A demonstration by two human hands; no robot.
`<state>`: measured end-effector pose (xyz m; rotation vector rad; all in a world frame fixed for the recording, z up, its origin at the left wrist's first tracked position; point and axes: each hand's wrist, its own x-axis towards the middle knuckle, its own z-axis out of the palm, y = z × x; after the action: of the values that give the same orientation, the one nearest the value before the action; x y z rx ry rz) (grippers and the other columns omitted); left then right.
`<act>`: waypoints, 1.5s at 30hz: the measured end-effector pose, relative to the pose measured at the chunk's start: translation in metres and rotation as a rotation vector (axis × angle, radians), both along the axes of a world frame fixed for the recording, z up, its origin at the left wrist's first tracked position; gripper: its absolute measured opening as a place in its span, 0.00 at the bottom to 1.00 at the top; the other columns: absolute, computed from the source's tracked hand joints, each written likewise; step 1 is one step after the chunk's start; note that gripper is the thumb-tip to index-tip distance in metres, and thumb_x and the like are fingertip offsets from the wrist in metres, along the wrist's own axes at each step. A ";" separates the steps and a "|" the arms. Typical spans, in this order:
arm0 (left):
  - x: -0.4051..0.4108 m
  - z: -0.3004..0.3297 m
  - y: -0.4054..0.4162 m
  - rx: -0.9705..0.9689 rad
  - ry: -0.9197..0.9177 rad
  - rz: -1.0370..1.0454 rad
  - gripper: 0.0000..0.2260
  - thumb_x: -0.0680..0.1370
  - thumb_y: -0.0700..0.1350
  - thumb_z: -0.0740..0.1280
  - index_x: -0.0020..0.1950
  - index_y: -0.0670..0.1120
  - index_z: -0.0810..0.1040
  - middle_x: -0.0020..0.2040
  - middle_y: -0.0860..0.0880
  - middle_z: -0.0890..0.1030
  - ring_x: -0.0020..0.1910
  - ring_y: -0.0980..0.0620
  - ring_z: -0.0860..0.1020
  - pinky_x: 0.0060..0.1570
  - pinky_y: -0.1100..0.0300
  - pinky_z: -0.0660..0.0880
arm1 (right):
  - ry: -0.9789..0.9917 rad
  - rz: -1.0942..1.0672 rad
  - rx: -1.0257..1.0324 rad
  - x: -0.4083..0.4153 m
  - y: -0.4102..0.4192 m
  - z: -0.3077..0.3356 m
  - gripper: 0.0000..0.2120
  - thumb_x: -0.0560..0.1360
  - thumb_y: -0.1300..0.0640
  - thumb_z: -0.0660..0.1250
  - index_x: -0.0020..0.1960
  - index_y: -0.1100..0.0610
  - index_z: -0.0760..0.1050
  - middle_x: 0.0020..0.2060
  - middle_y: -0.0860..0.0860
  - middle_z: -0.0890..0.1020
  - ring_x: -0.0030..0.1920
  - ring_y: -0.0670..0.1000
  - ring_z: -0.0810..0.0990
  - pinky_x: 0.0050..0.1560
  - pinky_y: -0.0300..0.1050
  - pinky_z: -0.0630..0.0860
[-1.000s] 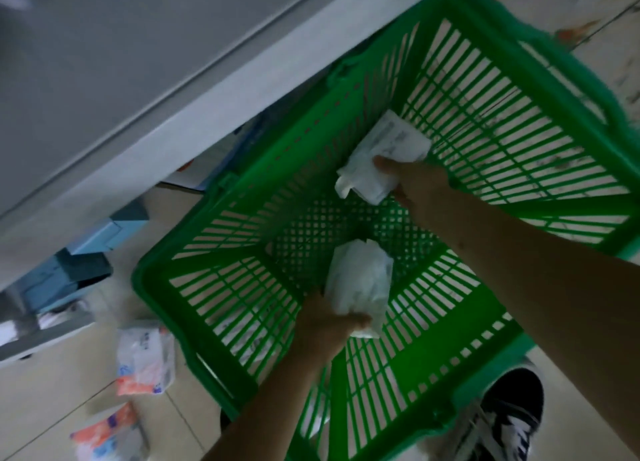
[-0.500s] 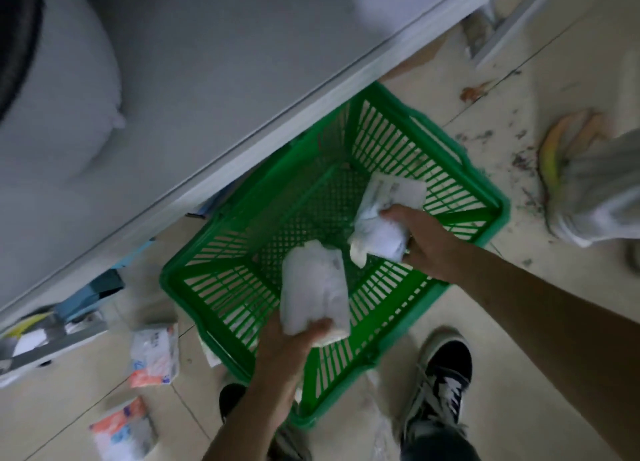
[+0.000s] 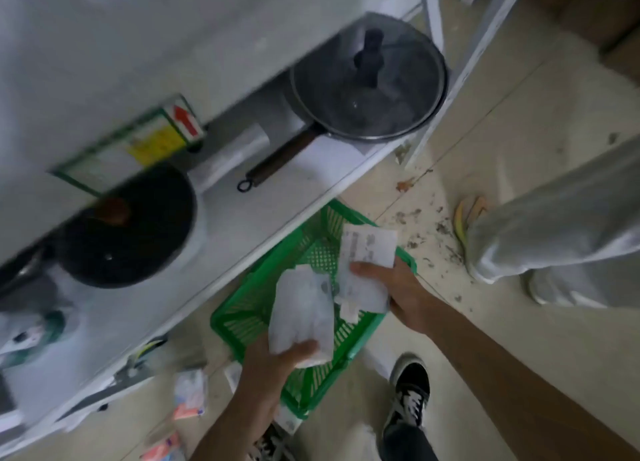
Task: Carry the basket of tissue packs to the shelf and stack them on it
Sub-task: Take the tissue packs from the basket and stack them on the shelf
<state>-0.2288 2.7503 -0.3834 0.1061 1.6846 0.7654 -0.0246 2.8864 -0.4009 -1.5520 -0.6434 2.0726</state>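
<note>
Green plastic lattice shows beneath both your hands: the basket sits on the tiled floor, tucked against the front edge of the white shelf. Your left hand reaches up from below, palm up and thumb across the bottom edge of a white tissue pack, fingers closed around it so the pack stands above the basket. Your right hand comes in from the right with the forearm stretched long, thumb pressed on the face of a second tissue pack and fingers wrapped behind it. The two packs appear to touch at their near edges, though blur makes that uncertain. On the shelf rest a lidded frying pan and a black pot. Your black sneaker stands just beside the basket.
</note>
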 end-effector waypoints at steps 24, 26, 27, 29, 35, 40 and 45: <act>-0.062 0.527 -0.012 0.557 -0.202 0.153 0.28 0.65 0.41 0.81 0.65 0.42 0.82 0.59 0.44 0.88 0.56 0.43 0.87 0.48 0.53 0.85 | 0.113 0.459 0.317 -0.041 0.024 0.558 0.31 0.60 0.46 0.86 0.60 0.56 0.86 0.60 0.59 0.86 0.58 0.59 0.87 0.57 0.52 0.82; -0.069 0.552 -0.011 0.601 -0.211 0.183 0.17 0.70 0.38 0.79 0.58 0.44 0.86 0.60 0.44 0.87 0.55 0.45 0.87 0.49 0.51 0.86 | 0.118 0.487 0.342 -0.050 0.025 0.585 0.34 0.59 0.46 0.86 0.62 0.56 0.84 0.59 0.59 0.87 0.55 0.59 0.88 0.53 0.51 0.84; -0.073 0.563 -0.012 0.620 -0.216 0.193 0.15 0.73 0.36 0.77 0.59 0.44 0.85 0.62 0.43 0.86 0.56 0.45 0.87 0.48 0.52 0.86 | 0.119 0.505 0.357 -0.056 0.025 0.597 0.35 0.60 0.47 0.85 0.64 0.56 0.83 0.59 0.59 0.87 0.53 0.58 0.88 0.50 0.51 0.84; -0.079 0.579 -0.014 0.638 -0.225 0.207 0.18 0.76 0.34 0.75 0.65 0.41 0.81 0.66 0.43 0.84 0.62 0.44 0.83 0.50 0.53 0.85 | 0.133 0.548 0.374 -0.066 0.024 0.617 0.35 0.63 0.47 0.84 0.66 0.56 0.81 0.57 0.58 0.87 0.51 0.57 0.89 0.45 0.49 0.85; -0.098 0.610 -0.029 0.708 -0.215 0.211 0.14 0.75 0.34 0.76 0.60 0.41 0.82 0.61 0.46 0.86 0.62 0.45 0.84 0.59 0.51 0.83 | 0.111 0.640 0.428 -0.094 0.015 0.661 0.31 0.66 0.47 0.82 0.66 0.55 0.82 0.59 0.56 0.87 0.52 0.54 0.89 0.44 0.45 0.85; -0.120 0.635 -0.055 0.774 -0.209 0.241 0.17 0.72 0.37 0.79 0.59 0.40 0.84 0.62 0.45 0.86 0.63 0.44 0.83 0.65 0.51 0.79 | 0.142 0.704 0.490 -0.128 0.000 0.696 0.26 0.66 0.47 0.80 0.61 0.55 0.85 0.55 0.56 0.88 0.48 0.54 0.89 0.41 0.45 0.85; -0.158 0.668 -0.088 0.897 -0.198 0.299 0.16 0.74 0.36 0.77 0.61 0.39 0.82 0.61 0.42 0.87 0.59 0.44 0.86 0.56 0.52 0.84 | 0.229 0.728 0.588 -0.182 -0.023 0.736 0.20 0.67 0.49 0.77 0.56 0.55 0.88 0.56 0.57 0.88 0.51 0.55 0.89 0.50 0.51 0.87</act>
<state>-0.3864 2.6626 0.2846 0.3903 1.0737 1.6603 -0.2065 2.8629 0.3355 -0.7838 -1.7252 2.1725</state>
